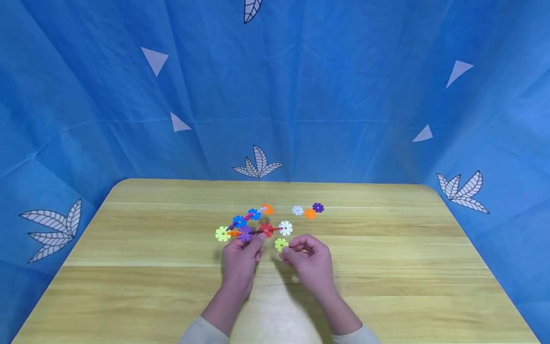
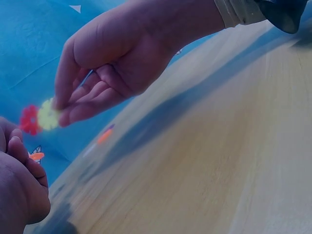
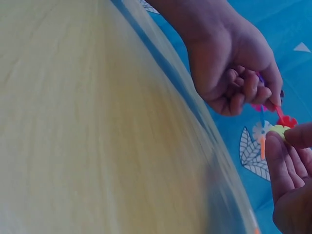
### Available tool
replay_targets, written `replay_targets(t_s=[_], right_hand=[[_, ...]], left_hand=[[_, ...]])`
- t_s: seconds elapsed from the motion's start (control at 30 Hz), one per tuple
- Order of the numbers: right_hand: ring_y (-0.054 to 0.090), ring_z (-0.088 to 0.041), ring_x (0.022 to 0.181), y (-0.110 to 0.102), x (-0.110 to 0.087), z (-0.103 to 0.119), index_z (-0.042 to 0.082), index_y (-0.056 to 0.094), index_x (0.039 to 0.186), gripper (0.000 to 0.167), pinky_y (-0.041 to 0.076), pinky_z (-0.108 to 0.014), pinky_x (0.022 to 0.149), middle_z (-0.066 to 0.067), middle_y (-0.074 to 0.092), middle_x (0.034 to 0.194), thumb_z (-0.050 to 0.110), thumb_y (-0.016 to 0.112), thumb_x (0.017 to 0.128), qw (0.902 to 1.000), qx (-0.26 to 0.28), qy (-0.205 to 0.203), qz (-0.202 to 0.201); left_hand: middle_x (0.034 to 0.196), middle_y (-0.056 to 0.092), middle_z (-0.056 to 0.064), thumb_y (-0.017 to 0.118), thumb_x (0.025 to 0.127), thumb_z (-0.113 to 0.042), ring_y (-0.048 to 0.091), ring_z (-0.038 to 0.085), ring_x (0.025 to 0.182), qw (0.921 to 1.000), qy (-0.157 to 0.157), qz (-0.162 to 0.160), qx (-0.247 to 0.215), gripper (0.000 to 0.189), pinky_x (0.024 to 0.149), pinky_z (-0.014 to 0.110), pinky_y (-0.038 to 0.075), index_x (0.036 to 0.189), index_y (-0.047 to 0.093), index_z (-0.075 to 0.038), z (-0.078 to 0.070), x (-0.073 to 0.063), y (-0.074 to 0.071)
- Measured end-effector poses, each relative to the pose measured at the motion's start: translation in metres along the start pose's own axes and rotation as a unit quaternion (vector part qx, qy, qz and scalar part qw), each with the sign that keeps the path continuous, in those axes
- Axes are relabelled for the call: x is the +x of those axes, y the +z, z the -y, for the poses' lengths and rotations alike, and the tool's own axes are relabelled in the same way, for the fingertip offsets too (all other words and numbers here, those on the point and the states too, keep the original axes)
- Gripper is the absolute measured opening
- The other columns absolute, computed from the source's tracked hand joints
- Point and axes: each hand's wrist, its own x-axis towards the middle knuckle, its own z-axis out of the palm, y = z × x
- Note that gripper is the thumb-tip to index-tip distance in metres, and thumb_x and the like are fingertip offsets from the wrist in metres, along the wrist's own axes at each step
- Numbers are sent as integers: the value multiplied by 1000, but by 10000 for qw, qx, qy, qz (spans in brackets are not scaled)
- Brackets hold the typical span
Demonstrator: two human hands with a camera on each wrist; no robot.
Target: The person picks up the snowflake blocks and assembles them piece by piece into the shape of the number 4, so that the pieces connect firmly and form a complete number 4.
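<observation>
My left hand [image 1: 241,267] pinches a red notched disc [image 1: 266,230], part of a bent chain of joined snowflake discs. One arm of the chain runs left through a purple disc [image 1: 245,233] to a yellow-green disc [image 1: 222,233]. From there it bends back past blue discs [image 1: 239,221] to an orange disc [image 1: 267,209]. On the red disc's right, an edge-on red piece leads to a white disc [image 1: 285,228]. Between thumb and finger, my right hand [image 1: 312,262] holds a separate yellow-green disc [image 1: 280,245], just below the white one. The right wrist view shows this held disc [image 3: 279,129] close to red pieces.
Beyond my right hand, a pale disc [image 1: 298,210], an orange disc [image 1: 310,213] and a dark purple disc [image 1: 318,207] lie together on the wooden table [image 1: 150,286]. A blue patterned cloth [image 1: 343,95] hangs behind the table's far edge and along both sides.
</observation>
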Motion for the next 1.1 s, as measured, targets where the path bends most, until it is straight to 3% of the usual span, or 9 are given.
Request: replay_targets(t_s=[0.5,0.7,1.1], right_hand=[[71,-34,73,16,-4,-1,-10,62,89,16,59,-44,69,-19,63,81,-13,75,79,9999,-89,-104,60],[70,-38,71,18,-3,-3,-8,63,87,15,59,-44,67,-18,64,80,-12,76,78,9996,-230,-170,-14],[70,-27,66,23,-6,-4,-6,64,86,16,60,-38,64,-17,66,78,-11,78,77,9985,-388,-364,-83]], left_hand=[[75,64,7,78,87,-7,49,9,54,10000,3,-9,-39,16,47,16,41,95,72,6,0,-2,2],[76,66,7,79,86,-7,50,8,56,10000,45,-10,-59,18,47,16,42,96,72,6,2,-2,2],[81,68,10,79,85,-7,51,8,57,10000,-25,-30,-37,17,49,16,43,97,73,4,1,-3,0]])
